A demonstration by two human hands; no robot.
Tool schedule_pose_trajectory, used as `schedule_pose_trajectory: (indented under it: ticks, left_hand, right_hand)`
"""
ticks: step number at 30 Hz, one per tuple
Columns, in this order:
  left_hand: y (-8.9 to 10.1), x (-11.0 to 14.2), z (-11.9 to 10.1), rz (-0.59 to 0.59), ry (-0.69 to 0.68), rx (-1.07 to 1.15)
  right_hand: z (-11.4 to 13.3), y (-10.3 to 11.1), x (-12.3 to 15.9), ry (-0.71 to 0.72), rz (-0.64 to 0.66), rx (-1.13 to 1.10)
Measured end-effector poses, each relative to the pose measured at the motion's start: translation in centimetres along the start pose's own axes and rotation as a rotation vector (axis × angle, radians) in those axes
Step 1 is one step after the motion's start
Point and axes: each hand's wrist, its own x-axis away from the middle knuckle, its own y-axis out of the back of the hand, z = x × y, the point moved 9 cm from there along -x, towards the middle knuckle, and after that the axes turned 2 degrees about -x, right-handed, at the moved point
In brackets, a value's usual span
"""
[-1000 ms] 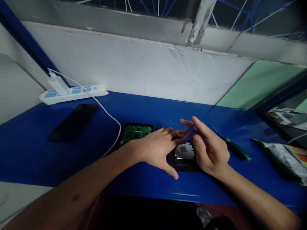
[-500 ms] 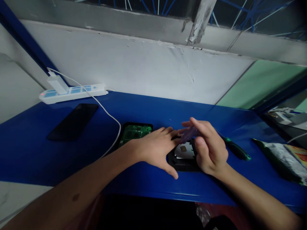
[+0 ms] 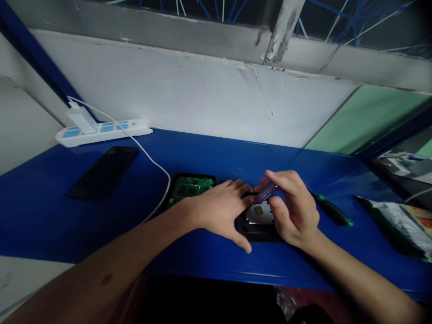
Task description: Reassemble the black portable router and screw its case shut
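Observation:
A black plastic casing (image 3: 254,235) with a silver metal plate (image 3: 257,219) inside lies on the blue table. My left hand (image 3: 226,209) rests palm down across the left part of it, fingers stretched out and thumb apart. Over the plate, my right hand (image 3: 295,209) is closed round the translucent purple handle of a screwdriver (image 3: 265,192), held tilted. Its tip is hidden behind my fingers. Left of my left hand sits a black housing with a green circuit board (image 3: 194,185), partly covered by my hand and wrist.
A second screwdriver with a green handle (image 3: 335,210) lies right of my right hand. A shiny foil packet (image 3: 398,225) is at the far right. Left are a black phone (image 3: 104,173), a white power strip (image 3: 111,130) and a white cable (image 3: 153,159). A wall stands behind.
The purple handle and the fingers of my right hand have turned slightly; the handle shows sharper now. My left hand and the casing stay in place.

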Motion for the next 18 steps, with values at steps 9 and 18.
schedule_pose_trajectory:
  ticks: [9,18]
  left_hand:
    - [-0.11,0.07,-0.10,0.040,0.019,-0.061]
    - [0.15,0.01,-0.18,0.021,0.006,-0.017]
  right_hand:
    - [-0.22,-0.37,0.11,-0.056,0.019,-0.016]
    - [0.09,-0.14,-0.08,0.001,-0.010,-0.051]
